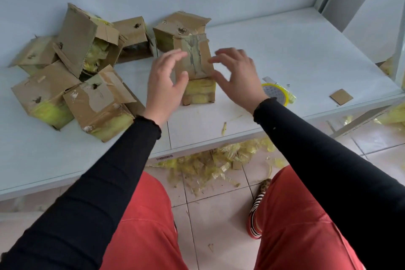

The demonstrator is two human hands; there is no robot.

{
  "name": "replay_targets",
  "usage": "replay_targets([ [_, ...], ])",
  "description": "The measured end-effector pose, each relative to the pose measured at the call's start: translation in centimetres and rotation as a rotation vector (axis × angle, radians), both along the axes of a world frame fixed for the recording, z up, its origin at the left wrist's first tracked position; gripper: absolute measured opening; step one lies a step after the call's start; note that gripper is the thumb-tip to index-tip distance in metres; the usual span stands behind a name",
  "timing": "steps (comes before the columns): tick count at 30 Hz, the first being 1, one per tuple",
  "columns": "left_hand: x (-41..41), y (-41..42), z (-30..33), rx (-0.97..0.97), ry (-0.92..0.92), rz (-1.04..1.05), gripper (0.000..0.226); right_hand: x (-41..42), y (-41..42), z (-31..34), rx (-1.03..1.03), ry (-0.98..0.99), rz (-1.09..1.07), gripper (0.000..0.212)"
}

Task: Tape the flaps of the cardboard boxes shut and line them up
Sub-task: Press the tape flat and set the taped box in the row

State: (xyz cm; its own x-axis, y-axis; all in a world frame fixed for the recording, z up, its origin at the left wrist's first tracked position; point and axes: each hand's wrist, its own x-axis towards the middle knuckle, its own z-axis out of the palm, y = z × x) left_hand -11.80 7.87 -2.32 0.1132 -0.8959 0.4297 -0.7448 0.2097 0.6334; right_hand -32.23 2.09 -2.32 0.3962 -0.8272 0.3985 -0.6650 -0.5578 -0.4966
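Soft, even daylight fills the scene, bright without glare, and shadows under the boxes (72, 68) on the desk (285, 55) are faint. Both hands, left hand (166, 81) and right hand (236, 74), are slightly motion-blurred. Wide-angle distortion bends the desk's edges.

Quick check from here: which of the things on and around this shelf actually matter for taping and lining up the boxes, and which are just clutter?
For the job:
- box between the hands
- left hand, right hand, both open beside it
- box behind it
- heap of untaped boxes
- yellow tape roll

Lying about:
- cardboard scrap
- torn tape scraps on the floor
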Motion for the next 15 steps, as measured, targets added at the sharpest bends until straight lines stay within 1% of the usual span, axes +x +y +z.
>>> replay_targets([
  [3, 1.5, -1.9, -0.4, 0.195, -0.068, -0.102, 0.055, 1.8, -0.4, -0.1, 0.045, 0.054, 0.073, 0.034],
  [5, 1.8, -2.7, -1.1, 0.247, -0.112, -0.16, 0.06, 2.4, -0.8, -0.6, 0.067, 0.096, 0.106, 0.038],
  [7, 2.0, -3.1, -1.8, 0.243, -0.124, -0.173, 0.06, 2.6, -1.0, -1.2, 0.072, 0.111, 0.114, 0.039],
  [11, 2.2, -3.3, -2.9, 0.17, -0.158, -0.172, 0.061, 2.5, -1.2, -2.4, 0.036, 0.104, 0.107, 0.038],
  [15, 2.1, -3.4, -3.8, 0.138, -0.203, -0.174, 0.068, 2.5, -1.2, -2.9, -0.007, 0.142, 0.101, 0.046],
])
